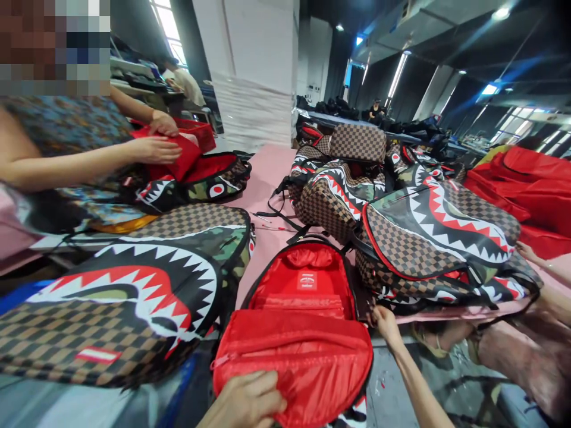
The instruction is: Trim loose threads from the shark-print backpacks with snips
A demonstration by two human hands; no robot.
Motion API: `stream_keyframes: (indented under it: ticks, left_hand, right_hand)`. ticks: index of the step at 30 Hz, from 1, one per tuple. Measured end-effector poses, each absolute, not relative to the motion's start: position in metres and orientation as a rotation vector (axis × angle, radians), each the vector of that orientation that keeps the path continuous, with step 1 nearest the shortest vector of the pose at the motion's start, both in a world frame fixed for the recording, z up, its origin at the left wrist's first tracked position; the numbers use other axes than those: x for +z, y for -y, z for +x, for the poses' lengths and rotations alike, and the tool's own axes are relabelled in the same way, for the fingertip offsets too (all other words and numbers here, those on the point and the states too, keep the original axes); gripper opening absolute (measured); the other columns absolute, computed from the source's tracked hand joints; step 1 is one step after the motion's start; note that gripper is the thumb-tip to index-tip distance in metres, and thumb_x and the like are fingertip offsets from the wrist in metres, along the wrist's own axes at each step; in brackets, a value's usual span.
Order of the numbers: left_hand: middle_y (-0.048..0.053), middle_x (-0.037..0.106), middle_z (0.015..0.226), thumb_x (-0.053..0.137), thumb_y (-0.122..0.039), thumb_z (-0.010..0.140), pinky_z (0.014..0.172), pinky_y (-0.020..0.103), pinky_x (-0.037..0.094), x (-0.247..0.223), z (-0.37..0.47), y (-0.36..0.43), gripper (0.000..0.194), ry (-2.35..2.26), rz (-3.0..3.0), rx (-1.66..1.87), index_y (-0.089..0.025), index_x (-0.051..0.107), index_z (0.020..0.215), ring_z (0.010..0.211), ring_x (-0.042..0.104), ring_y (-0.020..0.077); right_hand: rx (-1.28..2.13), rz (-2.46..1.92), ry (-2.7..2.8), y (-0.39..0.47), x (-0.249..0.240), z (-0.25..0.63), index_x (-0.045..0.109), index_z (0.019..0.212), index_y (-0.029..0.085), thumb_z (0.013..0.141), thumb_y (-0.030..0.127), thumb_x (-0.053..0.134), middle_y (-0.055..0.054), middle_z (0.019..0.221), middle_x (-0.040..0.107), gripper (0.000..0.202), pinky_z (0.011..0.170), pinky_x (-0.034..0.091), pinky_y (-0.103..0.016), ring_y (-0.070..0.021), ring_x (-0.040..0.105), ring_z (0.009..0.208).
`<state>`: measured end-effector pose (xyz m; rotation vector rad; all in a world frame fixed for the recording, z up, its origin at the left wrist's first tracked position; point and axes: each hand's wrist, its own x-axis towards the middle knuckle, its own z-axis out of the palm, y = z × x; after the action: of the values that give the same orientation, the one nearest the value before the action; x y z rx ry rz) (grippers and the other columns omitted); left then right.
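An open backpack (263, 273) with bright red lining lies in front of me, its front panel folded down towards me. My left hand (254, 398) is on the lining of that lowered panel, fingers bent and pressed together on the red cloth. Just right of the backpack's zipped edge is my right hand (384, 324), its fingers closed in a pinch. A small dark thing shows at its fingertips, too small to name. Inside the backpack are a red pocket and a pale label (307, 280).
A checkered shark-mouth backpack (134, 303) lies at left, and several more are piled at right (446, 232). Across the pink tabletop (267, 172), a co-worker's hands (163, 139) handle red lining. Red cloth (526, 190) and another person's arm (548, 297) are at far right.
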<state>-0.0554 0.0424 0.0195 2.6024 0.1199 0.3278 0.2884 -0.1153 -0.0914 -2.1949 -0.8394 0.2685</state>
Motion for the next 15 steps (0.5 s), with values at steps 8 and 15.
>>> stream_keyframes:
  ticks: [8, 15]
  left_hand:
    - [0.000, 0.057, 0.091, 0.066, -0.021, 0.064, 0.048, 0.017, 0.034, 0.075, 0.042, -0.094, 0.052, -0.223, 1.597, -0.146, -0.022, 0.050, 0.113, 0.057, 0.045, 0.0068]
    - [0.008, 0.062, 0.086, 0.060, -0.043, 0.077, 0.060, 0.022, 0.045, 0.073, 0.118, -0.108, 0.035, -0.457, 0.799, 0.280, -0.014, 0.058, 0.095, 0.072, 0.057, 0.0141]
  right_hand:
    - [0.245, -1.771, 0.867, 0.111, 0.056, 0.228, 0.067, 0.076, 0.017, 0.076, 0.045, 0.058, -0.007, 0.084, 0.064, 0.029, 0.075, 0.045, -0.029, -0.0206, 0.057, 0.082]
    - [0.065, -2.011, 1.456, -0.016, 0.099, 0.195, 0.066, 0.081, 0.020, 0.085, 0.022, 0.047, -0.003, 0.077, 0.062, 0.020, 0.067, 0.043, -0.025, -0.0149, 0.057, 0.071]
